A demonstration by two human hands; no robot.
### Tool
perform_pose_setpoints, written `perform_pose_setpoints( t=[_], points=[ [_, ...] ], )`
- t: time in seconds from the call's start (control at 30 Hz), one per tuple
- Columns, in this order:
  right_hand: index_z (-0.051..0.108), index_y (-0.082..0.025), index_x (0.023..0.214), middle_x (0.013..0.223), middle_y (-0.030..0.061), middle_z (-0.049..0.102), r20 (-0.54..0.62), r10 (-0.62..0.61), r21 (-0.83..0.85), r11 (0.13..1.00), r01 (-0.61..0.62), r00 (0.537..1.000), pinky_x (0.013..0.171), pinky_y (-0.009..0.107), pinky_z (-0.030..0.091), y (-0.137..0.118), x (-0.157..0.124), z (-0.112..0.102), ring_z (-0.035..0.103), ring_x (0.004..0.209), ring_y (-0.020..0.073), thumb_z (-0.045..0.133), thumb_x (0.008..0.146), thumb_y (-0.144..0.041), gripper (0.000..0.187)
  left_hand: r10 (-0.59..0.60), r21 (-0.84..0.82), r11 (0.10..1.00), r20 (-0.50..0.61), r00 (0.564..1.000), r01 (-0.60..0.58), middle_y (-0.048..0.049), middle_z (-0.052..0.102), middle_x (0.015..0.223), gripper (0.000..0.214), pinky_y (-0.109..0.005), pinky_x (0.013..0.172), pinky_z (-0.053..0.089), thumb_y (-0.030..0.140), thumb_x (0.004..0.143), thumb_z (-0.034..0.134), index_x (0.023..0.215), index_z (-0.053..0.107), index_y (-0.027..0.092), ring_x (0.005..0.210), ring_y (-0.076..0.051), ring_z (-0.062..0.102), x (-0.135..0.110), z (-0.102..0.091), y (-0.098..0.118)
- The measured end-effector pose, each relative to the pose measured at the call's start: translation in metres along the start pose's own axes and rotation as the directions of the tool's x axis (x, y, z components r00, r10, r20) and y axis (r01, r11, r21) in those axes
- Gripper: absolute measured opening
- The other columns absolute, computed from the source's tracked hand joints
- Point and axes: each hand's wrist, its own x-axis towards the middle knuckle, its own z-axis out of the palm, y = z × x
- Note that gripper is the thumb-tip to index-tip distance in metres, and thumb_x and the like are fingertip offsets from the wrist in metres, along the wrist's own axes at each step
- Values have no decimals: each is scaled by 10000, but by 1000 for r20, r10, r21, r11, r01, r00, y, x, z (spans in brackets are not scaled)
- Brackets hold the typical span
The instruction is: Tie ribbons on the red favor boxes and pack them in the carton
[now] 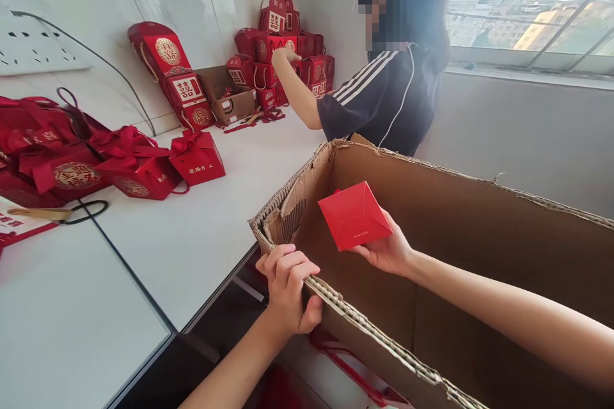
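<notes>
One red box (355, 216) in right fingers (371, 256); carton rim (352, 315), left fingers (286, 262).

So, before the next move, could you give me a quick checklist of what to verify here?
1. Right hand holding the red box: ok.
2. Left hand gripping the cardboard carton: ok, fingers over its rim.
3. Carton open at the top: ok.
4. Co-worker's hand away from the carton: ok, it is by the stacked red boxes.
5. Nothing lying on the carton's floor: cannot tell, not all of it shows.
</notes>
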Motion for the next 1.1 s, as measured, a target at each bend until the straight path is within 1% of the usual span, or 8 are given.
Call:
perform_pose_setpoints(
  t=[0.5,0.7,0.77,0.8,0.9,0.93,1.0,1.1],
  points=[
    [586,-218,1021,905,27,693,23,62,1,998,-62,998,653,278,594,7,-7,-5,690,811,181,418,855,-592,443,1,-17,1000,3,1000,-1,-58,493,852,293,-416,804,309,381,902,271,903,504,202,976,-266,438,-1,-2,1],
    [550,-225,1024,938,31,677,39,-97,-232,967,104,994,737,303,566,8,11,-27,668,831,176,514,790,-575,422,-26,-20,999,-10,1000,26,-61,501,844,302,-421,813,295,376,906,258,903,494,189,976,-266,428,0,0,5],
    [500,-225,1070,1056,62,641,37,-260,-464,850,247,965,838,371,539,8,27,-43,645,943,219,590,726,-562,490,-42,-14,999,7,999,43,-67,512,860,303,-426,827,291,368,908,251,917,492,184,996,-271,425,-1,1,5],
    [465,-228,1113,1131,79,605,55,-370,-602,729,326,928,899,409,509,8,37,-51,616,1022,243,628,696,-543,548,-49,-10,999,21,999,49,-70,519,871,300,-427,831,289,361,909,250,928,491,182,1008,-272,424,-2,1,5],
    [359,-218,1240,1315,113,447,191,-618,-913,172,369,762,1073,435,354,11,67,-76,451,1246,267,708,627,-434,738,-59,4,998,47,997,59,-74,529,898,295,-418,838,287,346,912,247,956,488,181,1039,-272,424,-3,2,5],
    [347,-205,1260,1335,117,415,221,-620,-950,36,309,753,1098,414,322,14,76,-84,410,1281,261,717,615,-399,768,-61,4,998,48,997,60,-73,531,902,298,-414,840,287,348,914,245,958,488,182,1044,-271,425,-4,1,6],
    [375,-173,1257,1300,129,433,203,-588,-976,-56,210,783,1093,403,333,22,94,-94,430,1264,268,730,600,-308,759,-65,1,998,47,997,65,-73,534,905,308,-407,844,286,357,916,237,958,487,182,1051,-267,429,-3,0,8],
    [427,-99,1224,1209,164,491,84,-574,-996,-47,69,814,1026,457,398,38,119,-98,527,1152,303,696,670,-213,626,-87,-17,996,31,996,87,-70,546,894,313,-398,845,290,360,908,237,951,488,178,1055,-261,440,-3,-4,11]
  ],
)
